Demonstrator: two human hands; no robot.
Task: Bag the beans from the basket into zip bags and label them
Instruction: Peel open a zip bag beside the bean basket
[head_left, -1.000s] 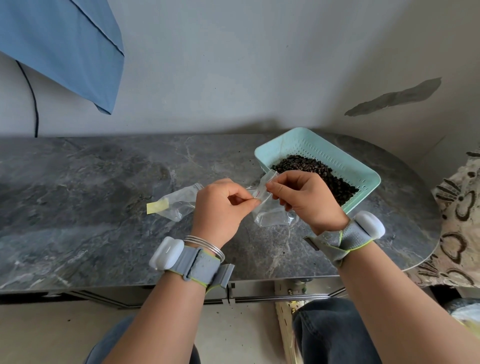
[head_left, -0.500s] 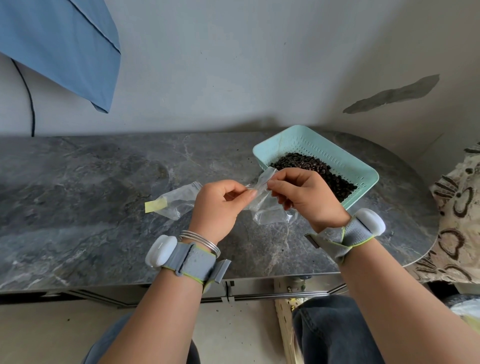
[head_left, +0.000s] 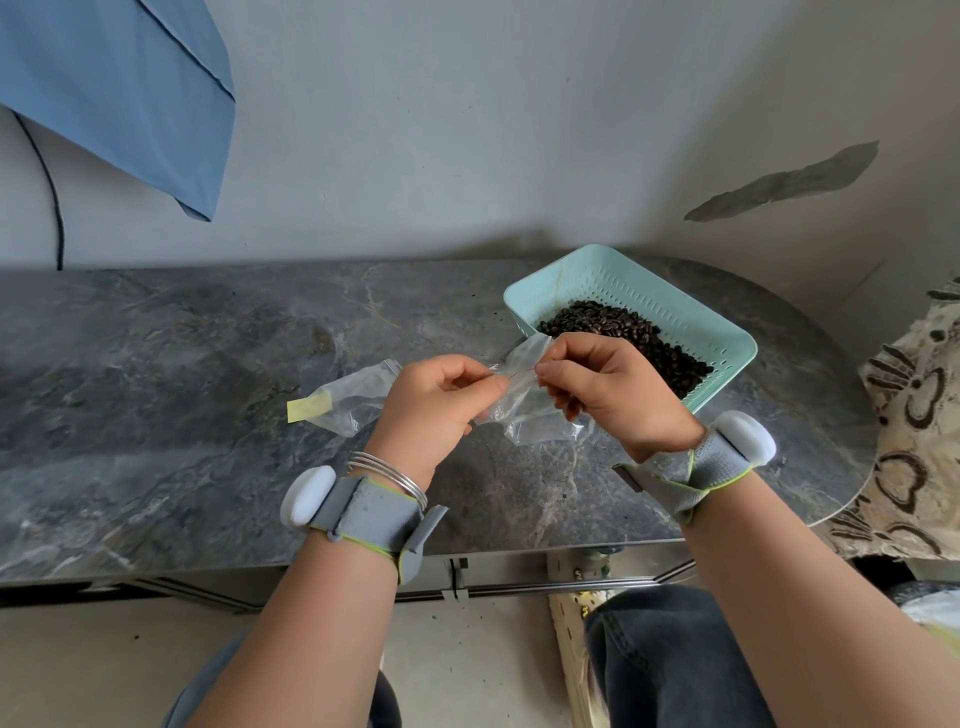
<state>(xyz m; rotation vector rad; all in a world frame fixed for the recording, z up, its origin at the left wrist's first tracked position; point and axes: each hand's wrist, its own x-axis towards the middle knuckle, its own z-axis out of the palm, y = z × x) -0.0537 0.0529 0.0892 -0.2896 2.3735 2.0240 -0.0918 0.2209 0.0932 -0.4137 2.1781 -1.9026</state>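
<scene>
Your bench carries the basket at its far right, with the beans heaped inside. Just in front of the basket, your left hand and right hand hold an empty bag above the bench, fingers of both pinched on its top edge. A second bag with a yellow label lies flat to the left.
</scene>
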